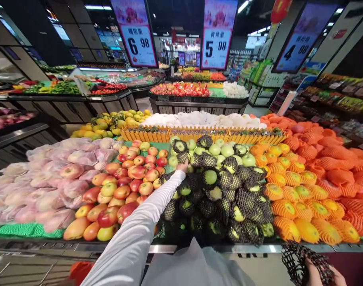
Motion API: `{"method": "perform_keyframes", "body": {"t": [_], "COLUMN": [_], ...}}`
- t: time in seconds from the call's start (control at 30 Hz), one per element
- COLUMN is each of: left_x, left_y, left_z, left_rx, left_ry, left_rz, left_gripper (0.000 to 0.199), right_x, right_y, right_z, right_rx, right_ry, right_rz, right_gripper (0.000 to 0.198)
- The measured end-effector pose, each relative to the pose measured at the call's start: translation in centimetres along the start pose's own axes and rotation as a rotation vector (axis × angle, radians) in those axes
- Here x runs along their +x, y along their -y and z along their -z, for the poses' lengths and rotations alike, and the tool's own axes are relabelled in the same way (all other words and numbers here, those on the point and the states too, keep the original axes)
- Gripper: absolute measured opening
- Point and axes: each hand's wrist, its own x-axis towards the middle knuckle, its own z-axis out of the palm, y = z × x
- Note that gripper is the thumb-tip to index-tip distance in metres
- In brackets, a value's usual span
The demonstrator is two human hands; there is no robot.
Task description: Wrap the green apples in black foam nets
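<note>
Heaps of fruit side by side on a desk [162,249], more behind a low fence [199,135].
Left to right along the front lie bagged fruit [47,186], loose apples [138,172], netted apples [211,177], sleeved fruit [284,208] and wrapped fruit [339,176]; bulbous fruit [199,119] lies behind the fence, mangoes [106,124] to its left. The left hand [183,166] is at the back left of the netted apples; the right hand [323,274], with nets [294,262] in it, is before the desk's right end.

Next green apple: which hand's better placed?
Likely left: the left hand is in among the green apples; the right hand is farther off, holding black netting.
</note>
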Motion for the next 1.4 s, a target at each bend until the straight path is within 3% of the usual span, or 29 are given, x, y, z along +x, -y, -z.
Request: {"method": "perform_keyframes", "body": {"t": [0.1, 0.23, 0.33, 0.47, 0.57, 0.7, 0.77, 0.83, 0.87, 0.97, 1.07, 1.2, 1.3, 1.4], "left_x": [-0.8, -1.9, -2.8, -4.6, -7.3, -12.8, -15.8, -18.6, -19.7, -22.1, -23.3, -24.4, -25.6, -26.9], "left_y": [0.6, 1.7, 3.1, 5.3, 5.7, 2.5, -0.3, -3.1, -4.2, -6.4, -6.8, -6.2, -5.9, -6.4], "left_z": [0.5, 1.3, 2.6, 4.5, 5.1, 2.8, 0.7, -1.5, -2.5, -4.5, -5.1, -4.7, -3.7, -2.7], "left_rx": [-0.087, -0.259, -0.427, -0.733, -1.012, -1.368, -1.832, -1.989, -1.987, -1.763, -1.563, -1.477, -1.366, -1.262], "left_ry": [-0.064, -0.126, -0.177, -0.274, -0.348, -0.364, -0.174, 0.033, 0.073, -0.011, -0.072, -0.075, -0.041, 0.035], "left_rz": [-0.012, -0.020, 0.000, 0.030, 0.034, 0.010, -0.054, -0.088, -0.101, -0.073, -0.065, -0.130, -0.275, -0.360], "left_gripper": [0.044, 0.064, 0.062, 0.062, 0.073, 0.082, 0.080, 0.078, 0.079, 0.072, 0.072, 0.069, 0.061, 0.051], "right_x": [1.3, 2.4, 2.3, 0.7, -1.7, -6.2, -8.4, -10.1, -10.6, -10.8, -9.2, -6.7, -6.3, -7.4], "right_y": [1.4, 2.7, 3.1, 4.0, 5.6, 8.4, 9.5, 10.1, 10.3, 10.9, 11.7, 12.2, 12.0, 11.6], "right_z": [-1.6, -4.8, -7.7, -10.8, -12.0, -12.9, -13.5, -14.2, -14.5, -14.9, -14.4, -13.3, -12.9, -13.2], "right_rx": [0.008, 0.116, 0.208, 0.227, 0.213, 0.253, 0.305, 0.344, 0.342, 0.276, 0.205, 0.172, 0.240, 0.330], "right_ry": [0.046, 0.148, 0.225, 0.447, 0.722, 1.359, 1.669, 1.894, 1.959, 2.000, 1.970, 2.010, 2.086, 1.974], "right_rz": [0.050, 0.133, 0.235, 0.371, 0.545, 0.925, 1.082, 1.174, 1.193, 1.166, 1.054, 0.907, 0.771, 0.605], "right_gripper": [0.041, 0.044, 0.044, 0.044, 0.035, 0.016, 0.020, 0.028, 0.031, 0.039, 0.040, 0.035, 0.034, 0.035]}}
